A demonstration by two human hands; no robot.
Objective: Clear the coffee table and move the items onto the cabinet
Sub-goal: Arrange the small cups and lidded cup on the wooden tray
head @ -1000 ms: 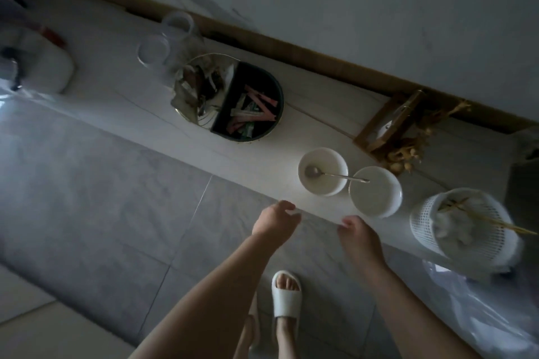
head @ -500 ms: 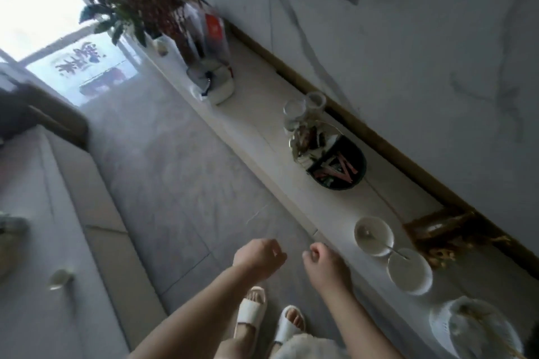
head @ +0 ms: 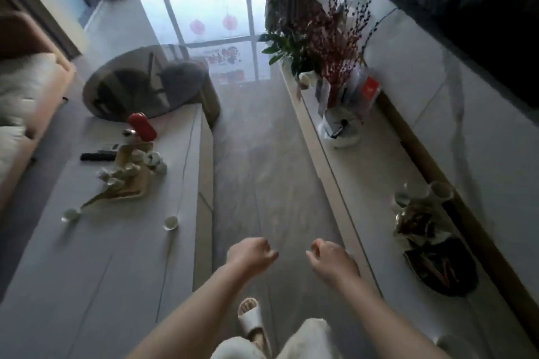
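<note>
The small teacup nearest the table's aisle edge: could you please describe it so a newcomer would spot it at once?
Start at the long pale coffee table on the left. Near its aisle edge stands a small teacup, alone. The other loose cup sits beside the wooden tea tray.

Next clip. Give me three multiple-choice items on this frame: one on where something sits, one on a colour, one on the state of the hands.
1. Where is the wooden tea tray?
A. on the coffee table
B. on the cabinet
C. on the floor

2. What colour is the case beyond the tray?
A. blue
B. red
C. yellow

3. What are the hands holding?
A. a cup each
B. one bowl between them
C. nothing

Answers:
1. A, the tray lies on the low table to the person's left.
2. B, it is bright red.
3. C, the left hand and right hand hang loosely curled over the floor, both empty.
</note>
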